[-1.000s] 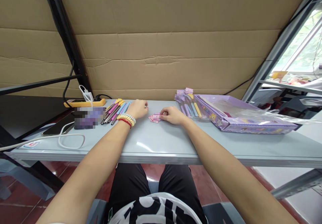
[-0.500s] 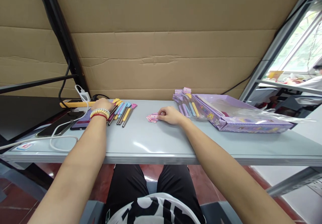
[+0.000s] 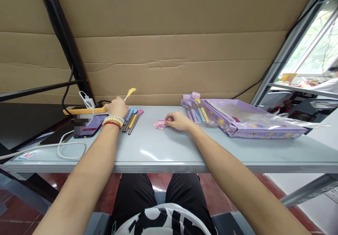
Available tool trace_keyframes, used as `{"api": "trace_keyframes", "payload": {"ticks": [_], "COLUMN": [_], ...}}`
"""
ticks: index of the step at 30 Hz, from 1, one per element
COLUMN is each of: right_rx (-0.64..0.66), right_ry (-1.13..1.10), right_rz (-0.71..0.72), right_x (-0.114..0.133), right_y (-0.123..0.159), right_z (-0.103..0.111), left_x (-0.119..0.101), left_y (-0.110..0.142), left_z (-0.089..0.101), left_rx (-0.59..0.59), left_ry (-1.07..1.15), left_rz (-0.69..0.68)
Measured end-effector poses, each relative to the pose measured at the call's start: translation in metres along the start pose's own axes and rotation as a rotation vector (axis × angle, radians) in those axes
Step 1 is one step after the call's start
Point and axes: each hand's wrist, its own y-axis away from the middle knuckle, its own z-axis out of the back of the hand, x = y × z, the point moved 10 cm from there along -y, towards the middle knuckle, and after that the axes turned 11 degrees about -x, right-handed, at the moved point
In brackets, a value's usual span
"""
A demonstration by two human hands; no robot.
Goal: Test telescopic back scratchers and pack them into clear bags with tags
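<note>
Above the table at the left, my left hand [image 3: 116, 107] grips a slim stick with a yellow top [image 3: 131, 92], which points up and to the right. Its lower part is hidden by the hand. Just beside this hand lie several slim pen-like sticks [image 3: 133, 121] with blue, yellow and pink shaped tops and metallic ends. My right hand [image 3: 178, 121] rests on the table, thumb and fingers pinched at the edge of a small stack of pink printed cards [image 3: 159, 124].
Clear bags of purple, blue and yellow sticks [image 3: 196, 110] lie beside a purple printed box [image 3: 253, 122] with clear plastic on it. At left are a phone [image 3: 92, 126], a yellow bar-like object [image 3: 81, 111] and a white cable [image 3: 63, 145]. A cardboard panel [image 3: 169, 52] stands behind.
My left hand has lifted from the sticks and moved slightly right, raising the yellow-topped one off the table. More of the phone shows. My right hand stays at the cards.
</note>
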Motion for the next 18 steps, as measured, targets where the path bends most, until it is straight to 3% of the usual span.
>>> {"api": "trace_keyframes", "payload": {"ticks": [3,6,8,12,18], "right_rx": [-0.034,-0.037,0.005,0.037,-0.043], "right_ry": [-0.124,-0.426,-0.63,-0.829,-1.006], "right_rz": [-0.018,-0.071,-0.134,-0.246,-0.361], "right_x": [0.0,0.001,0.001,0.001,-0.003], "right_y": [-0.001,-0.002,-0.003,-0.003,-0.003], "right_z": [0.002,0.001,-0.003,-0.008,-0.001], "left_x": [-0.06,-0.119,-0.141,-0.152,-0.141], "left_y": [0.024,0.064,0.088,0.107,0.09], "left_z": [0.006,0.019,0.023,0.023,0.027], "left_rx": [-0.004,-0.009,0.012,0.04,0.042], "left_ry": [0.289,0.59,0.689,0.752,0.752], "left_rz": [-0.234,-0.562,-0.716,-0.81,-0.744]}}
